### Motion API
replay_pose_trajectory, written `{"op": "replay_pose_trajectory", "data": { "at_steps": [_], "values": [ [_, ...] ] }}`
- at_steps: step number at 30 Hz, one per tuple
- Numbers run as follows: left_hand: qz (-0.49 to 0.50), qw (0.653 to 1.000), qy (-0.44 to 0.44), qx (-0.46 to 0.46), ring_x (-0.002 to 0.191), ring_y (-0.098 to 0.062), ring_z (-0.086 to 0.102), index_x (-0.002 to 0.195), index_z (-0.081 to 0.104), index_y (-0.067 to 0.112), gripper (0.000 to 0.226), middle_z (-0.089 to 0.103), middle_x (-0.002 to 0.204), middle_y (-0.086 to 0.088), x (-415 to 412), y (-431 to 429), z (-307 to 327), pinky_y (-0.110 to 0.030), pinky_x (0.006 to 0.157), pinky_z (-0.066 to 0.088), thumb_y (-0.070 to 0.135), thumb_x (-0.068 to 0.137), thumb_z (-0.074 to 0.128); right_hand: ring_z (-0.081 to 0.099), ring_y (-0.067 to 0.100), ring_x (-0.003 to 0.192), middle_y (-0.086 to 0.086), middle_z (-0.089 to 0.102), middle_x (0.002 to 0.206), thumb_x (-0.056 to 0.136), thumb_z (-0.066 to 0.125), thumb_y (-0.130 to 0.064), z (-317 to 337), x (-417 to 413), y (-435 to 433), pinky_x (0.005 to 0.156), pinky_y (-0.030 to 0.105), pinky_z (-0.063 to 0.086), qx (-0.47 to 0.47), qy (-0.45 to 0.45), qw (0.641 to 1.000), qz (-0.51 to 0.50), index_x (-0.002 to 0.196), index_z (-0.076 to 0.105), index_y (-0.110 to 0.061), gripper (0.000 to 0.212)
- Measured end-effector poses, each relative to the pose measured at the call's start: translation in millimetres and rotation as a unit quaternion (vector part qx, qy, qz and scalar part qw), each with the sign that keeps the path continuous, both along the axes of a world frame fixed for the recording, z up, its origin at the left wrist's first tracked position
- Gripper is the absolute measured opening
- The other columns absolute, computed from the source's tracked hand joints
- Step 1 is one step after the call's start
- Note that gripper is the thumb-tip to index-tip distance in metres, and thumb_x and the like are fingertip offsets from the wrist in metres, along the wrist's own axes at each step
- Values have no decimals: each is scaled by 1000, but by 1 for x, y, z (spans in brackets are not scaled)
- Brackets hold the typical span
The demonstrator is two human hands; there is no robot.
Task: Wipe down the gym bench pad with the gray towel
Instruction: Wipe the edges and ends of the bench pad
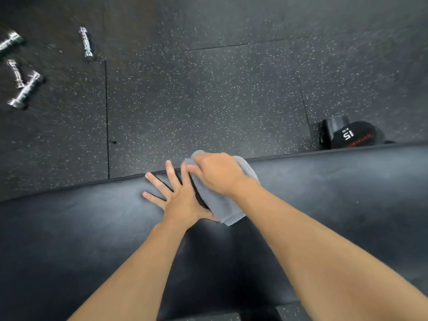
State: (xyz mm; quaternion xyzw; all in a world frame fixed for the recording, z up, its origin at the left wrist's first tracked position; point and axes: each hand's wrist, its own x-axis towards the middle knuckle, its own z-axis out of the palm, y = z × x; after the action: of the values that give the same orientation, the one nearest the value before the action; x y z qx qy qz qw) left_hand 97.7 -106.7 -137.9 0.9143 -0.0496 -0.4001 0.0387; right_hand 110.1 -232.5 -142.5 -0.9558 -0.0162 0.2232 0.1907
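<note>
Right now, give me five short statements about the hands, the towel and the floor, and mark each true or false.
1. The right hand presses the gray towel onto the bench pad. True.
2. The left hand grips the towel. False: it lies flat on the pad, fingers spread, beside the towel.
3. A black weight marked 15 KG sits on the floor beyond the pad. True.
4. The chrome dumbbells rest on the pad. False: they lie on the speckled floor.
5. The towel hangs off the pad's near edge. False: it reaches the far edge.
</note>
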Motion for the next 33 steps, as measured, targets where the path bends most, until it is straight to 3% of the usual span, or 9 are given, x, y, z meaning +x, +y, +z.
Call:
{"op": "replay_pose_trajectory", "data": {
  "at_steps": [6,10,13,15,17,20,27,31,33],
  "values": [
    [5,999,-3,38,136,-52,-37,151,-20,31,162,-33,159,-3,-1,-7,8,-75,108,-5,61,37,90,65,32,94,1,70,102,102,35,-58,-10,-28,-62,76,41,45,23,-45,997,-61,90,53,-22,42],
    [-64,998,20,9,140,-51,-31,153,-18,30,144,-29,161,0,-12,-63,18,-69,114,-2,33,59,91,64,36,95,4,72,98,101,30,-64,-14,-72,-179,85,44,49,-44,-31,990,-133,89,62,-20,56],
    [-90,991,67,-76,138,-49,-37,154,-15,32,143,-26,162,5,-25,-122,20,-73,109,-12,43,56,89,65,36,101,6,73,106,94,23,-73,-5,-105,-261,85,44,52,-87,-23,979,-182,105,69,-24,68],
    [-83,992,66,-64,134,-50,-42,153,-16,35,150,-27,161,3,-32,-148,15,-77,103,-15,58,47,88,65,36,93,8,71,94,88,18,-77,-6,-115,-287,79,44,51,-74,-31,974,-211,90,65,-17,76],
    [-80,995,37,-36,132,-53,-43,152,-15,35,154,-27,161,-1,-37,-158,7,-80,100,-15,65,41,87,64,35,86,7,70,88,91,20,-72,-8,-117,-288,74,43,50,-65,-42,974,-214,80,56,-17,67],
    [-69,997,10,-22,133,-53,-41,150,-11,36,154,-25,160,0,-40,-159,1,-81,101,-13,68,35,87,65,30,89,0,73,99,99,26,-59,-6,-113,-268,78,39,51,-106,-53,972,-205,94,62,-30,47],
    [-63,998,-7,-13,137,-50,-37,148,-4,36,153,-20,161,4,-41,-162,-3,-81,103,-9,68,28,86,66,33,97,4,71,111,105,30,-51,-13,-66,-160,79,40,39,-31,-45,993,-109,100,65,-16,50],
    [-61,998,-16,-29,138,-49,-36,149,-2,37,153,-16,161,5,-44,-158,-4,-80,103,-10,66,28,86,63,30,97,3,68,113,105,33,-51,-5,-81,-169,87,43,43,-59,-93,990,-88,105,63,-16,46],
    [-63,997,-18,-42,138,-49,-37,149,0,40,150,-16,161,5,-43,-157,-4,-80,102,-12,66,29,88,64,34,94,6,71,107,105,37,-49,-6,-95,-196,83,44,43,-79,-112,985,-101,93,59,-18,41]
  ]
}}
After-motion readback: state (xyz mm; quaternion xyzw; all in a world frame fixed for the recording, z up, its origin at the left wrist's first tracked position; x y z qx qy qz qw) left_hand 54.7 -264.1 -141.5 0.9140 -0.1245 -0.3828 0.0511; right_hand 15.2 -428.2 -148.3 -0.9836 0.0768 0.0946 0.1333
